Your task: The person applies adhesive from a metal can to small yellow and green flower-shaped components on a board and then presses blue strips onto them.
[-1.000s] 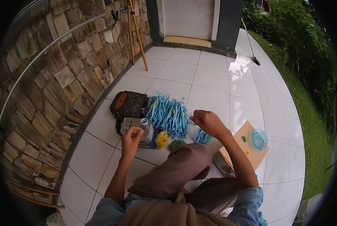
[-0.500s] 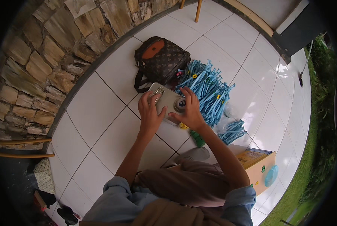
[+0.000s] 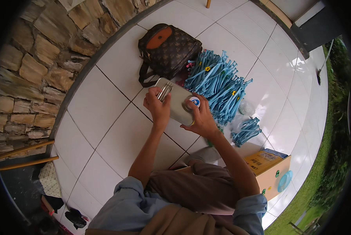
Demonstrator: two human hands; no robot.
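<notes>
A flat rectangular metal can (image 3: 178,100) lies between both hands above the white tiled floor. My left hand (image 3: 157,105) grips its handle at the left side. My right hand (image 3: 199,117) is closed around the round cap at the can's right corner. Just beyond the can lies a heap of blue plastic sticks (image 3: 217,84) with small yellow and pink bits. A brown patterned bag (image 3: 167,48) sits behind the can by the wall.
A stone wall (image 3: 38,66) curves along the left. A smaller bundle of blue sticks (image 3: 246,131) lies right of the heap. An open cardboard box (image 3: 267,169) with a light blue lid beside it stands by my right knee. Grass borders the tiles at right.
The view has swung down and closer onto the can. My right hand came from the blue heap onto the can's cap, and my left hand now holds the handle.
</notes>
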